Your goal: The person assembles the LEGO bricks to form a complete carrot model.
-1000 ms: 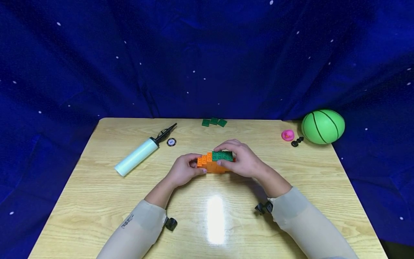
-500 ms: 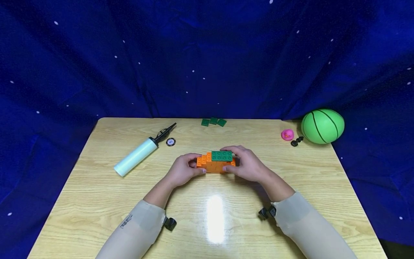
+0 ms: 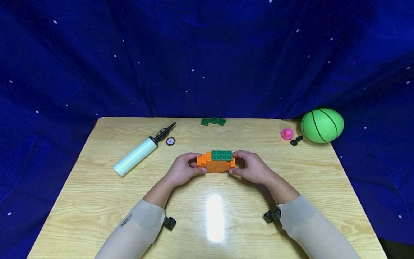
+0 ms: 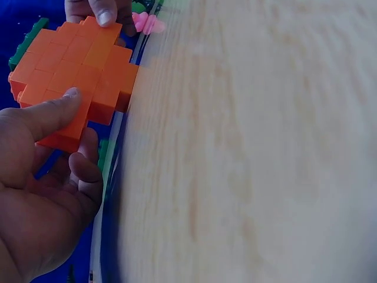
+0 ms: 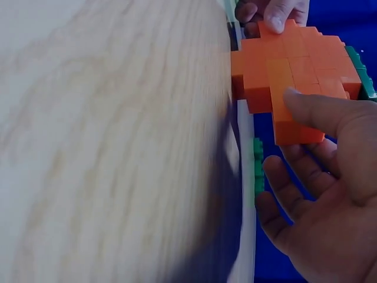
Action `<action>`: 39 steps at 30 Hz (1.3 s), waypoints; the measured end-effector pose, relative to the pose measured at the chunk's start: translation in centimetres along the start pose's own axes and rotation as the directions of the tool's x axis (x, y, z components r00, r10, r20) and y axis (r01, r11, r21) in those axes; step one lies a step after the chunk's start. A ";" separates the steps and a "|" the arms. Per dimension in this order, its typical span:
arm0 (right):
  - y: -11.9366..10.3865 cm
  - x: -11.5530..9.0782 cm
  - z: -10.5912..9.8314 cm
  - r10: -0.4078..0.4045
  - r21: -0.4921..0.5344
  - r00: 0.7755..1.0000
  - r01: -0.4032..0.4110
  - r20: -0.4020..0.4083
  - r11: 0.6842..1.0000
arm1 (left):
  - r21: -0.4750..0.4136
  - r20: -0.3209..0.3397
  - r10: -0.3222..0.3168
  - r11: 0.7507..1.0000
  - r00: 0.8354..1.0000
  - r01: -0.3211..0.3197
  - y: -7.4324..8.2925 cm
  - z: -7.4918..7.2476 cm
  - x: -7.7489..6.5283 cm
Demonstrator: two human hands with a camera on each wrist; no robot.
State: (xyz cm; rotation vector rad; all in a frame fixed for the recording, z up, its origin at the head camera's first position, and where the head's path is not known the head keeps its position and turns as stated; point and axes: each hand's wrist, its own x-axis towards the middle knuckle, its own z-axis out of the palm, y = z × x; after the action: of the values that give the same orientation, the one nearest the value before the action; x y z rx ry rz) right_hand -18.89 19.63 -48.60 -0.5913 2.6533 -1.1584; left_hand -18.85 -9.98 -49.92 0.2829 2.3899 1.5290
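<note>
An orange block build (image 3: 216, 166) of toy bricks with stepped ends stands at the middle of the table. Two green bricks (image 3: 221, 155) lie side by side along its top. My left hand (image 3: 183, 169) grips its left end, thumb on the near face and fingers behind. On the right end my right hand (image 3: 252, 168) holds it the same way. In the left wrist view the build's orange face (image 4: 70, 65) shows with the left thumb pressed on it; the right wrist view shows the right thumb on the same face (image 5: 294, 65).
Several dark green bricks (image 3: 213, 121) lie by the table's back edge. At the left are a pale blue hand pump (image 3: 137, 156) and a poker chip (image 3: 170, 141). A pink rubber duck (image 3: 287, 134), a small black object (image 3: 294, 142) and a green ball (image 3: 322, 125) sit back right.
My right hand has come off the green bricks on top and slid right and down to the build's right end. My left hand has stayed on the left end.
</note>
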 end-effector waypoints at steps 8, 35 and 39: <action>0.2 0.0 0.3 0.036 0.008 0.999 -0.036 0.012 0.999 | 0.017 0.003 0.003 1.000 1.000 -0.003 -0.1 -0.2 0.2; 0.4 -0.4 0.2 0.064 0.035 0.997 -0.063 -0.029 0.997 | 0.042 0.121 0.042 0.998 0.992 -0.047 -0.3 -3.9 1.4; 0.5 -0.5 0.2 0.059 0.040 0.998 -0.057 -0.037 0.998 | 0.021 0.105 0.039 0.999 0.994 -0.041 -0.2 -4.6 2.0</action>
State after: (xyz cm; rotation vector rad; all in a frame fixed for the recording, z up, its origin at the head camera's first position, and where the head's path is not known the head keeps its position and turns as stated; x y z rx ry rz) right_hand -18.51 20.05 -49.05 -0.4868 2.6536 -1.2139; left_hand -22.28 -13.33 -48.55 0.4083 2.3347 1.4668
